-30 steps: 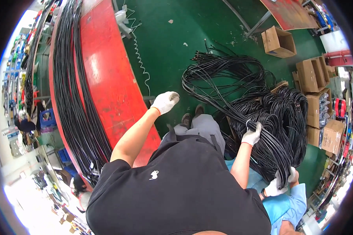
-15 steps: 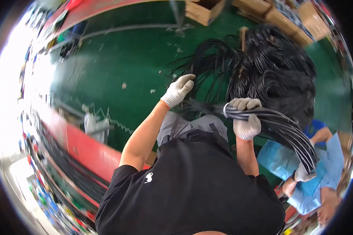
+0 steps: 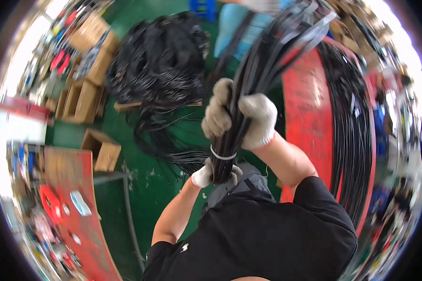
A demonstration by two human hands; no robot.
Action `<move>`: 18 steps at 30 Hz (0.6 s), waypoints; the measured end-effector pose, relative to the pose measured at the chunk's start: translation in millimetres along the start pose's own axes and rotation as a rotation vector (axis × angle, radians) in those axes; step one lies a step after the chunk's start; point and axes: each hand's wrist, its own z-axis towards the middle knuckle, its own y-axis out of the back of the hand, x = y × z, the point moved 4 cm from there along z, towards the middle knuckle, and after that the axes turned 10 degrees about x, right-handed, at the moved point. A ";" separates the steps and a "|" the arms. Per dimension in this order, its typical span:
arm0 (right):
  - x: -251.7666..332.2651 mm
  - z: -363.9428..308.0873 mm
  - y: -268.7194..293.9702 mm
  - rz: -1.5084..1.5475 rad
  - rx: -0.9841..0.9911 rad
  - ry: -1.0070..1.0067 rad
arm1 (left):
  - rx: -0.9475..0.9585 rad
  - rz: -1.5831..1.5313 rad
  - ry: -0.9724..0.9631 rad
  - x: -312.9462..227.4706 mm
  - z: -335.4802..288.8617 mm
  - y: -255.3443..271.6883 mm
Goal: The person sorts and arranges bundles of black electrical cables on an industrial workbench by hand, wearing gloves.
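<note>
A thick bundle of black cables [image 3: 262, 70] rises in front of me, bound near its lower end by a white tie [image 3: 222, 155]. My right hand [image 3: 248, 119], in a pale knit glove, is wrapped around the bundle just above the tie. Below the tie, my gloved left hand [image 3: 205, 175] grips the bundle's bottom end. The cables fan out toward the upper right and blur there.
A big heap of black cables [image 3: 159, 61] lies on the green floor [image 3: 169, 187]. A red bench [image 3: 309, 117] on the right carries long black cables [image 3: 354, 122]. Cardboard boxes [image 3: 103, 150] stand at the left, another red bench [image 3: 75, 206] lower left. A person in blue [image 3: 237, 25] is at the top.
The view has swung round. My right hand has lifted the cable bundle up in front of me, and my left hand, free before, now grips its lower end.
</note>
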 end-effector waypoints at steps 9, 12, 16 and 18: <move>75.9 -299.4 -103.6 -0.495 -0.329 0.415 | -0.028 0.551 0.485 79.4 67.3 -238.7; -4.9 -433.5 -131.2 -0.585 -0.173 0.382 | -0.013 0.596 0.558 109.1 88.9 -313.3; -131.5 -535.9 -203.4 -0.550 -0.363 -0.075 | -0.195 0.164 0.445 142.1 111.1 -403.9; -184.8 -550.3 -212.0 -0.819 -0.441 -0.328 | -0.240 0.131 0.508 157.9 140.8 -449.3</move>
